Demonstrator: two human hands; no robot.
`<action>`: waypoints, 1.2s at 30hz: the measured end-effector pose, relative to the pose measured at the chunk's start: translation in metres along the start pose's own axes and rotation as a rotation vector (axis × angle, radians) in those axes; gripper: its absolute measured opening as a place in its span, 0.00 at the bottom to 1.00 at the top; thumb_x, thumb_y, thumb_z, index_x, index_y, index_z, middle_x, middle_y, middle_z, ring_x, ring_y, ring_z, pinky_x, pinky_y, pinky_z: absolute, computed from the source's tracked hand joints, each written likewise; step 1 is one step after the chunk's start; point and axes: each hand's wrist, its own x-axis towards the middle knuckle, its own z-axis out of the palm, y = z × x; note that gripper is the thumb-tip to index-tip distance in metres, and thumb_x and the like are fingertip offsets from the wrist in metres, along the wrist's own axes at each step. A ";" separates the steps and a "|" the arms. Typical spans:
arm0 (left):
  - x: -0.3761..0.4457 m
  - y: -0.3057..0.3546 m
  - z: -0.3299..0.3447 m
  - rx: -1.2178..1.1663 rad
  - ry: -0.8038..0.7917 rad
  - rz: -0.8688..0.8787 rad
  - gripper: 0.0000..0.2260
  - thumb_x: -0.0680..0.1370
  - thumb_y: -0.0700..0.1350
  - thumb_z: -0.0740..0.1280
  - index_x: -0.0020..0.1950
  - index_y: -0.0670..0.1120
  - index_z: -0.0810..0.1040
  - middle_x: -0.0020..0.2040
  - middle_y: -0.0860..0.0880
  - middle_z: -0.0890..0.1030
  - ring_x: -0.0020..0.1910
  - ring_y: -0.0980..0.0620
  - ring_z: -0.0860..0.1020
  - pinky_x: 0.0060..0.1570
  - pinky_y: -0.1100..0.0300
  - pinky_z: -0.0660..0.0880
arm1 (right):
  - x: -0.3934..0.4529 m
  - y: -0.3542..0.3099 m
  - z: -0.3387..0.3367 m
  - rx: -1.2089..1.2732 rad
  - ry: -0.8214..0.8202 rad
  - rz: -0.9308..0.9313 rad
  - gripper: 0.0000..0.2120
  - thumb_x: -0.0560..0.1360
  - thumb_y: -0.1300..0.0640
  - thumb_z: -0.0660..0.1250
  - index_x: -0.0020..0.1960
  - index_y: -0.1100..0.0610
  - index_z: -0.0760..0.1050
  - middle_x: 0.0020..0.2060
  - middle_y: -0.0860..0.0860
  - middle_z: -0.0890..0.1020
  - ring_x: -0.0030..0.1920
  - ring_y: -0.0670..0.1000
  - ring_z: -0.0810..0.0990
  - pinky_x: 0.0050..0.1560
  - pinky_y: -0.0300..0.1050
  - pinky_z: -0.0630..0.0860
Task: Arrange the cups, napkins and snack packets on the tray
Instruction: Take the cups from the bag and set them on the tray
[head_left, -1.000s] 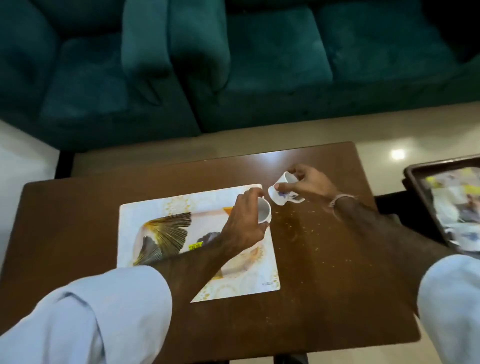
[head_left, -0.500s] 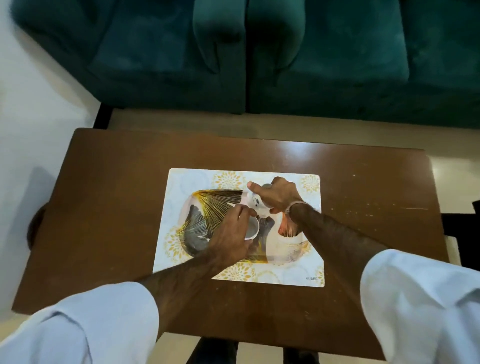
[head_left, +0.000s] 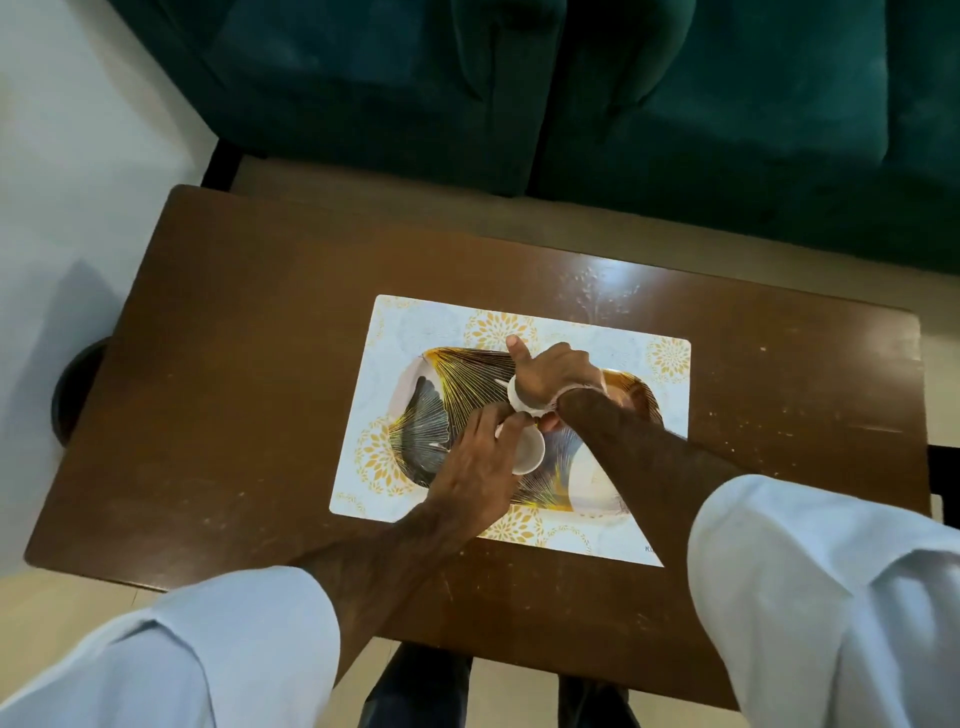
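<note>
Both hands are closed on cups over the tray. The left hand (head_left: 478, 462) is wrapped around a white cup (head_left: 527, 451), its open mouth turned sideways toward the person's right rather than upward — a tilt that suggests the cup is carried by its wall and is yet to be stood upright. The right hand (head_left: 550, 371) is crossed above it, thumb raised, and is clamped over a second cup (head_left: 522, 402), of which only a curve of white rim is seen below the wrist; whether that cup touches the tray surface cannot be told.

The two cups are held close together, almost touching, near the middle of the oval tray (head_left: 641, 397) with its gold fan pattern. The tray is laid on a pale placemat (head_left: 415, 317), which in turn is set on the brown worktop (head_left: 234, 364) — probably so the tray is kept from sliding and the wood from being scratched. Bringing both cups in at once seems meant to seat them side by side and leave the tray's ends free for other items.

No napkins or snack packets are visible here, so the task is judged to be at an early stage. A green sofa (head_left: 727, 104) is seen beyond the worktop.
</note>
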 end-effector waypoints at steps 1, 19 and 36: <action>-0.001 -0.001 0.000 0.015 0.007 -0.004 0.38 0.63 0.39 0.79 0.69 0.48 0.65 0.64 0.43 0.70 0.61 0.44 0.73 0.54 0.51 0.79 | -0.002 -0.001 0.001 -0.034 -0.010 -0.005 0.45 0.76 0.27 0.44 0.66 0.66 0.71 0.60 0.63 0.80 0.59 0.63 0.81 0.59 0.56 0.78; -0.004 -0.017 0.000 0.091 0.051 -0.035 0.39 0.61 0.50 0.81 0.67 0.49 0.66 0.62 0.44 0.75 0.59 0.45 0.75 0.55 0.48 0.77 | -0.001 -0.024 0.014 -0.174 -0.062 -0.049 0.25 0.81 0.44 0.51 0.76 0.52 0.65 0.64 0.62 0.78 0.66 0.66 0.75 0.62 0.63 0.71; 0.069 0.006 -0.086 -0.021 0.140 -0.236 0.25 0.74 0.54 0.67 0.70 0.51 0.69 0.67 0.49 0.72 0.64 0.46 0.70 0.59 0.50 0.70 | -0.026 -0.002 -0.067 0.029 0.021 -0.332 0.29 0.82 0.39 0.49 0.65 0.62 0.71 0.63 0.65 0.78 0.62 0.66 0.77 0.62 0.57 0.74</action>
